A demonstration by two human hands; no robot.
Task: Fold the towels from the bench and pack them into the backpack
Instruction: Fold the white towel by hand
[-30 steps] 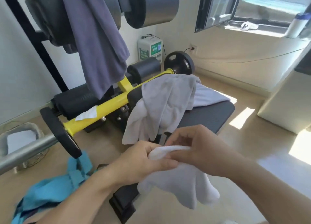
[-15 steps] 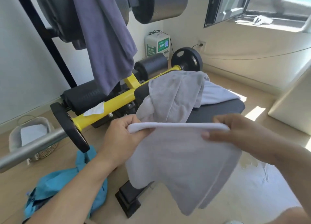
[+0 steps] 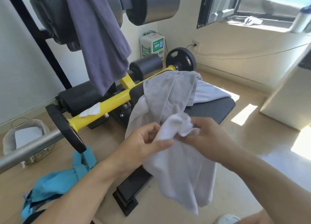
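Both hands met in front of the table (image 3: pixel 217 109), working one white towel (image 3: pixel 181 170). The left hand (image 3: pixel 143 146) pinched the towel's upper edge between thumb and curled fingers (image 3: pixel 151 131). The right hand (image 3: pixel 207 139) had its fingers curled into the bunched top of the same towel, gripping it close beside the left. Below the two hands the cloth hung loose in uneven folds, its lowest corner dangling above the floor (image 3: pixel 168 212), clear of the table's black foot (image 3: pixel 129 195).

Behind the hands, a grey towel (image 3: pixel 170 92) lay draped over the head end of the padded table, one side trailing down toward the floor. A paler towel (image 3: pixel 208 92) lay spread on the pad just beside it, partly tucked under the grey one.

On the floor to the left, a blue backpack (image 3: pixel 57 185) lay slumped, its straps bunched upward near a black weight plate (image 3: pixel 65 127) on a steel bar (image 3: pixel 28 149). A yellow frame (image 3: pixel 107 106) ran behind the table, with a scrap of white paper (image 3: pixel 92 110) resting on it. A purple-grey cloth (image 3: pixel 99 38) hung from the roller pads above. A small basket (image 3: pixel 25 139) stood at the far left by the wall.
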